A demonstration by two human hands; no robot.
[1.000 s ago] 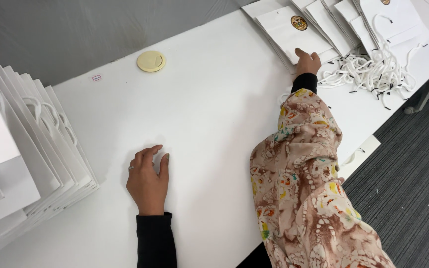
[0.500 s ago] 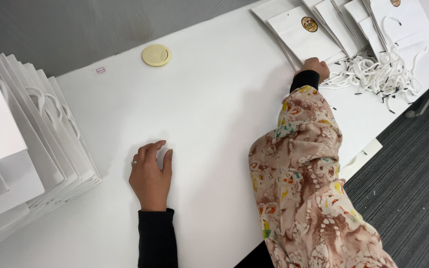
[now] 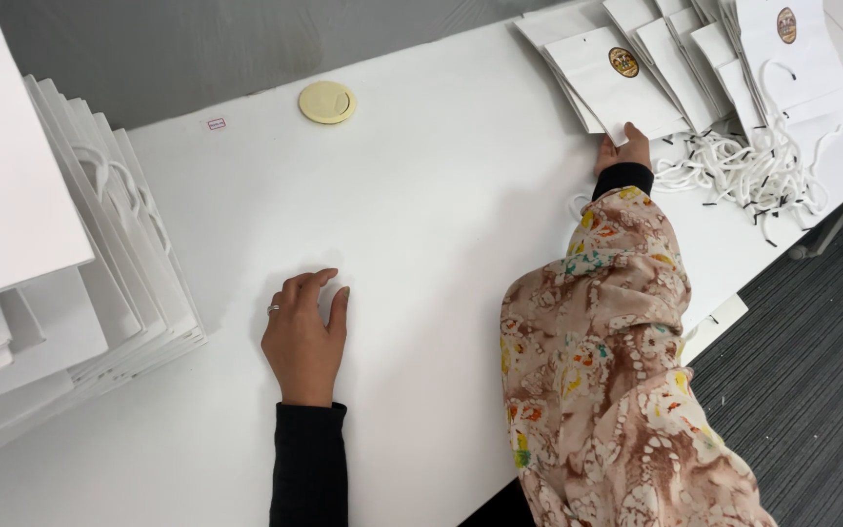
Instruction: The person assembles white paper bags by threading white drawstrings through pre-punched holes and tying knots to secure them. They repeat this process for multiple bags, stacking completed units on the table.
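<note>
The flat white paper bag (image 3: 617, 83) with a round brown-and-gold sticker lies at the upper right of the frame, frontmost in a fanned stack of flat bags (image 3: 724, 49) on the white table (image 3: 441, 195). It looks light, thin and easily creased, probably slick against its neighbours, so the lower edge seems the sensible place to pinch and slide it free. The right hand (image 3: 622, 151) reaches to that edge, fingertips touching it, not visibly closed around it. The left hand (image 3: 304, 337) rests open, palm down, on bare table at lower centre. Right of the stack lies a tangle of white cord handles (image 3: 753, 171). At left, finished white bags (image 3: 80, 254) lean in a row; nothing shows inside them. A round yellow cap (image 3: 327, 101) sits upper centre.
</note>
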